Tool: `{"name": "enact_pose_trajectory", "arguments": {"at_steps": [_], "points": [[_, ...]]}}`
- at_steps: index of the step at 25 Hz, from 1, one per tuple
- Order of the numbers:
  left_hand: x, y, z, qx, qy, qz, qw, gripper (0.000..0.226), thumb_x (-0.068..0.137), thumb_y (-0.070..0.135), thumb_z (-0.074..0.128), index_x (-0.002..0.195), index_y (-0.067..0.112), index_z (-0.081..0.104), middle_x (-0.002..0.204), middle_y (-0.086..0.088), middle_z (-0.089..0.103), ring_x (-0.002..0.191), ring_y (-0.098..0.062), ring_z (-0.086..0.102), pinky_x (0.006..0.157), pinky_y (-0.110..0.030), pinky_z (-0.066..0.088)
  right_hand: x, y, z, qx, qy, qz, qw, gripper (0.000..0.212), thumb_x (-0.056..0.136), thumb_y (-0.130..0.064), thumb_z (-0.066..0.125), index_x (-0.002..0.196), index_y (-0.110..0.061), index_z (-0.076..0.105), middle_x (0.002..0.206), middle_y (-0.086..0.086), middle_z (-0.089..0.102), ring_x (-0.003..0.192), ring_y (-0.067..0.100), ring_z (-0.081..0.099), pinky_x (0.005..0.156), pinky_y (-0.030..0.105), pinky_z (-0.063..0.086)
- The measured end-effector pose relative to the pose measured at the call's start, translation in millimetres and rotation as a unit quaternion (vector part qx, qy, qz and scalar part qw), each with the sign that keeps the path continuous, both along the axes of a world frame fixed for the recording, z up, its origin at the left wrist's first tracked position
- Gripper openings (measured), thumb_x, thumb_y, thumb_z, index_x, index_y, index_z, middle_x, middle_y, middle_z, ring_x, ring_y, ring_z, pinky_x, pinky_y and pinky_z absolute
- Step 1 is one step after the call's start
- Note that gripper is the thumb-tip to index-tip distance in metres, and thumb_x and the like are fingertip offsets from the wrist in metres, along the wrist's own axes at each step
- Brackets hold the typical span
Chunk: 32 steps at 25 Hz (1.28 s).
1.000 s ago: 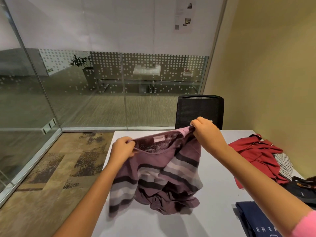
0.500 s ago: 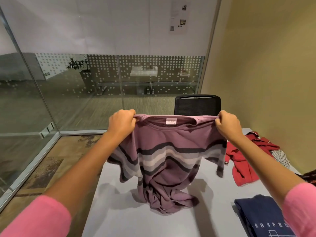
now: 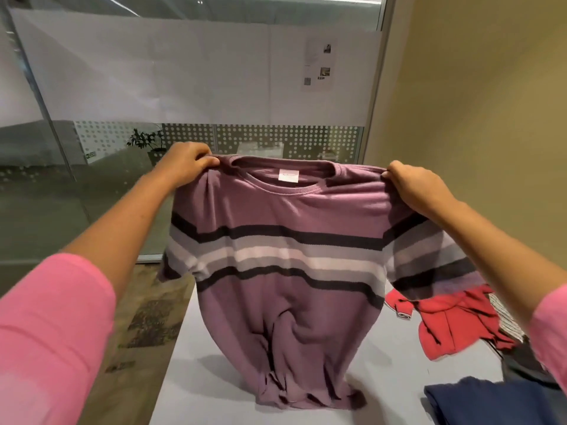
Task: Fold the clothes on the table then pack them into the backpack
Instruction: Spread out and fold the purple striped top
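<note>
A purple T-shirt (image 3: 285, 240) with dark, grey and white stripes hangs spread out in front of me, its white neck label facing me. My left hand (image 3: 184, 162) grips its left shoulder and my right hand (image 3: 412, 185) grips its right shoulder. The shirt's hem is bunched on the grey table (image 3: 196, 378). No backpack is in view.
A red garment (image 3: 454, 323) lies on the table at the right, with a striped cloth (image 3: 506, 320) beside it. A dark blue folded garment (image 3: 478, 400) sits at the near right. A glass wall stands behind the table; patterned floor lies to the left.
Both hands have lifted the shirt higher and pulled it wider apart, so it now hangs nearly flat with only the hem on the table. The chair behind is now hidden.
</note>
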<state>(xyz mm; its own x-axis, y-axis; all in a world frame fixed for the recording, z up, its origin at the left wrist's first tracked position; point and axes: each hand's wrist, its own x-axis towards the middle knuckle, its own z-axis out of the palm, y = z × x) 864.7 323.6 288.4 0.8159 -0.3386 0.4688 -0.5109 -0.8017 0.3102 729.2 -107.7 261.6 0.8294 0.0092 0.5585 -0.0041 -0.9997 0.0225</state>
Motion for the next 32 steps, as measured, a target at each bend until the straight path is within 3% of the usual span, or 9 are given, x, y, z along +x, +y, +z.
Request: {"name": "enact_pose_trajectory", "arguments": {"at_steps": [5, 8, 13, 17, 20, 23, 26, 29, 32], "points": [[4.7, 7.8, 76.9, 0.093, -0.148, 0.008, 0.985, 0.032, 0.097, 0.033, 0.051, 0.087, 0.005, 0.063, 0.093, -0.027, 0.064, 0.082, -0.039, 0.057, 0.066, -0.040, 0.041, 6.3, -5.7, 71.8, 0.000, -0.034, -0.006, 0.999, 0.045, 0.091, -0.051, 0.053, 0.074, -0.010, 0.046, 0.086, 0.029, 0.063, 0.079, 0.046, 0.058, 0.060, 0.038, 0.039], [0.6, 8.3, 114.5, 0.074, -0.222, 0.057, 0.971, 0.033, 0.098, 0.037, 0.049, 0.100, 0.008, 0.065, 0.099, -0.026, 0.064, 0.090, -0.044, 0.057, 0.067, -0.040, 0.040, 7.8, -6.9, 109.3, 0.042, -0.106, 0.016, 0.993, 0.046, 0.085, -0.041, 0.068, 0.072, 0.001, 0.058, 0.076, 0.027, 0.063, 0.069, 0.039, 0.054, 0.061, 0.036, 0.040], [-9.0, 16.9, 125.4, 0.045, -0.253, 0.111, 0.960, 0.037, 0.096, 0.043, 0.049, 0.099, 0.010, 0.066, 0.101, -0.024, 0.064, 0.094, -0.045, 0.057, 0.068, -0.039, 0.038, 3.8, -10.0, 131.2, 0.205, -0.135, 0.061, 0.967, 0.033, 0.079, -0.038, 0.075, 0.075, -0.008, 0.064, 0.068, 0.010, 0.054, 0.067, 0.022, 0.045, 0.052, 0.022, 0.031], [3.8, 29.3, 94.8, 0.036, -0.132, 0.108, 0.985, 0.036, 0.092, 0.045, 0.056, 0.088, 0.011, 0.068, 0.096, -0.021, 0.064, 0.091, -0.038, 0.057, 0.072, -0.039, 0.045, 5.5, 13.3, 116.8, 0.357, -0.042, 0.148, 0.921, 0.019, 0.089, -0.030, 0.066, 0.088, -0.011, 0.065, 0.069, -0.001, 0.051, 0.064, 0.009, 0.043, 0.052, 0.015, 0.034], [13.8, 31.8, 60.8, 0.124, 0.012, 0.166, 0.978, 0.028, 0.089, 0.036, 0.062, 0.081, 0.010, 0.067, 0.095, -0.020, 0.067, 0.085, -0.033, 0.059, 0.078, -0.038, 0.051, 8.9, 41.7, 103.0, 0.413, -0.010, 0.187, 0.891, 0.017, 0.085, -0.027, 0.072, 0.085, -0.011, 0.068, 0.071, 0.002, 0.057, 0.061, 0.006, 0.047, 0.055, 0.015, 0.038], [1.8, 3.9, 36.0, 0.209, 0.204, 0.119, 0.949, 0.024, 0.088, 0.026, 0.064, 0.089, 0.003, 0.070, 0.070, -0.007, 0.064, 0.060, -0.022, 0.054, 0.058, -0.028, 0.047, 14.7, 69.6, 91.9, 0.435, 0.025, 0.221, 0.873, 0.014, 0.077, -0.024, 0.079, 0.078, -0.014, 0.070, 0.073, 0.001, 0.066, 0.062, 0.006, 0.056, 0.061, 0.019, 0.045], [-27.7, -42.7, 22.0, 0.070, 0.340, -0.099, 0.933, 0.036, 0.090, 0.042, 0.062, 0.113, 0.014, 0.065, 0.093, 0.003, 0.065, 0.076, -0.019, 0.056, 0.062, -0.023, 0.043, 19.4, 97.9, 77.3, 0.432, 0.074, 0.242, 0.866, 0.020, 0.073, -0.020, 0.083, 0.079, -0.013, 0.065, 0.074, -0.001, 0.064, 0.063, 0.004, 0.058, 0.059, 0.016, 0.047], [-65.1, -101.9, 9.6, -0.123, 0.320, -0.274, 0.899, 0.041, 0.090, 0.040, 0.062, 0.124, 0.018, 0.058, 0.117, 0.009, 0.062, 0.105, -0.007, 0.060, 0.087, -0.023, 0.049, 24.1, 117.8, 57.2, 0.438, 0.134, 0.278, 0.845, 0.023, 0.074, -0.009, 0.080, 0.080, -0.012, 0.059, 0.070, 0.000, 0.061, 0.060, 0.003, 0.058, 0.058, 0.015, 0.047], [-72.9, -137.4, -10.3, -0.148, 0.268, -0.289, 0.907, 0.025, 0.086, 0.031, 0.071, 0.097, 0.010, 0.064, 0.084, -0.002, 0.055, 0.079, -0.015, 0.052, 0.073, -0.031, 0.044, 23.2, 118.9, 40.5, 0.448, 0.191, 0.292, 0.823, 0.020, 0.078, -0.004, 0.076, 0.088, -0.008, 0.059, 0.079, 0.012, 0.063, 0.073, 0.016, 0.062, 0.065, 0.023, 0.050]]}}
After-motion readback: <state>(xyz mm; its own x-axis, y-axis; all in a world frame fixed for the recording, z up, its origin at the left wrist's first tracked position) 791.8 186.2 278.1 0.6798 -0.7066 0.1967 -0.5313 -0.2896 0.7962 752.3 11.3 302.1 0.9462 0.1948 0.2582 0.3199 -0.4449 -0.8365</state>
